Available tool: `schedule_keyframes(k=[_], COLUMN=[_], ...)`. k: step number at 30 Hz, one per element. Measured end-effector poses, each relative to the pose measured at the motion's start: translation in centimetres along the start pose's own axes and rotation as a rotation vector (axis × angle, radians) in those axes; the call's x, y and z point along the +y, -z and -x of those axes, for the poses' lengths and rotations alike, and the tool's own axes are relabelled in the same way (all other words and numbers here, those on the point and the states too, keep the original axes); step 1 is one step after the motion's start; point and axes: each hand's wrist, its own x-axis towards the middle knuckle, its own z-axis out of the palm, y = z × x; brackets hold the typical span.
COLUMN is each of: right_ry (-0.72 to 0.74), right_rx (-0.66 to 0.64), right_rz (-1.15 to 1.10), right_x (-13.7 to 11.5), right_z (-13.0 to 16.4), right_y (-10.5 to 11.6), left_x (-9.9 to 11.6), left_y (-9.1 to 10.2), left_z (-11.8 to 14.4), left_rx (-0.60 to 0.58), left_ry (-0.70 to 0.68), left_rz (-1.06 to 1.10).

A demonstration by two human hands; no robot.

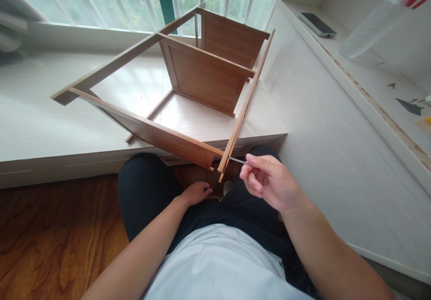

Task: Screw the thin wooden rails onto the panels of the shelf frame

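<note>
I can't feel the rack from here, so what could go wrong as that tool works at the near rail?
1. The rack overhangs the platform edge, and the left hand rests below without steadying it; it may shift or tip.
2. The right hand pinches the thin tool at its very end; it could slip off the rail and mar the wood.

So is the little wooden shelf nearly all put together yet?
Mostly, it looks like. The wooden shelf frame lies on its side on the white platform with three panels already sitting between its rails. Right now the right hand holds a thin metal tool against the end of the near rail, seemingly working on that corner joint. The left hand rests on the lap. Whether other joints need doing can't be seen.
</note>
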Motion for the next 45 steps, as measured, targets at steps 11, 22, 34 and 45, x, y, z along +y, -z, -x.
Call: schedule_keyframes(k=[11, 22, 34, 45], right_ry=[0.795, 1.143, 1.239, 1.34], right_rx=[0.224, 0.229, 0.252, 0.288], right_rz=[0.986, 1.336, 1.338, 1.344], right_x=[0.3, 0.8, 1.8, 2.4], right_z=[1.2, 0.7, -0.1, -0.5], right_y=[1.1, 1.9, 2.3, 3.1], left_x=[-0.1, 0.1, 0.1, 0.0], left_y=[-0.1, -0.1, 0.0, -0.1], left_z=[-0.1, 0.0, 0.0, 0.0], left_rx=[0.0, -0.002, -0.007, -0.001], left_ry=[-0.002, 0.006, 0.013, 0.002], left_rz=[-0.012, -0.011, 0.004, 0.003])
